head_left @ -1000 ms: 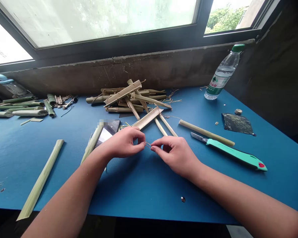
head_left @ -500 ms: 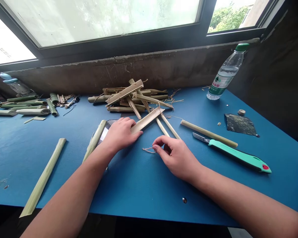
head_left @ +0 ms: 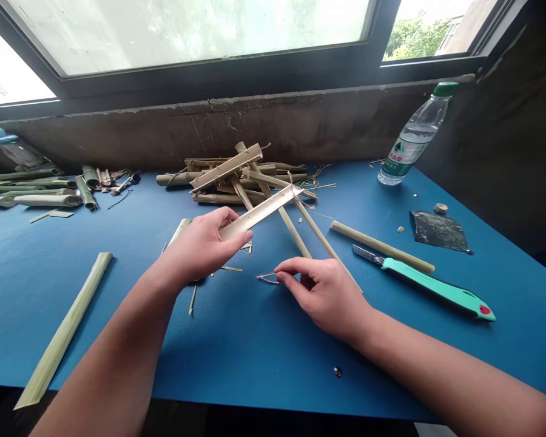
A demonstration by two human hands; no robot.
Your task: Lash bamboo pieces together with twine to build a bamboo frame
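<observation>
My left hand [head_left: 200, 246] grips the near end of a split bamboo strip [head_left: 266, 209], its hollow face up and its far end pointing away to the right. A thin cord is tied at that far end, where a slender bamboo stick [head_left: 323, 237] joins the strip. My right hand [head_left: 323, 291] is closed in a pinch on a short loop of thin string [head_left: 267, 278] just above the table. Another thin stick [head_left: 293, 230] runs toward me between the hands. Under my left wrist, a bamboo piece [head_left: 181, 227] is partly hidden.
A bamboo pile [head_left: 232, 176] lies by the wall. Right of my hands are a bamboo stick [head_left: 382, 246], a green-handled knife [head_left: 432, 285] with its blade out, sandpaper [head_left: 439, 230] and a water bottle [head_left: 412, 139]. A bamboo length [head_left: 68, 328] overhangs the table's front edge at left.
My left hand has moved left and toward me with the strip, lifting its near end and uncovering small splinters on the table. My right hand keeps its pinch on the string, barely shifted.
</observation>
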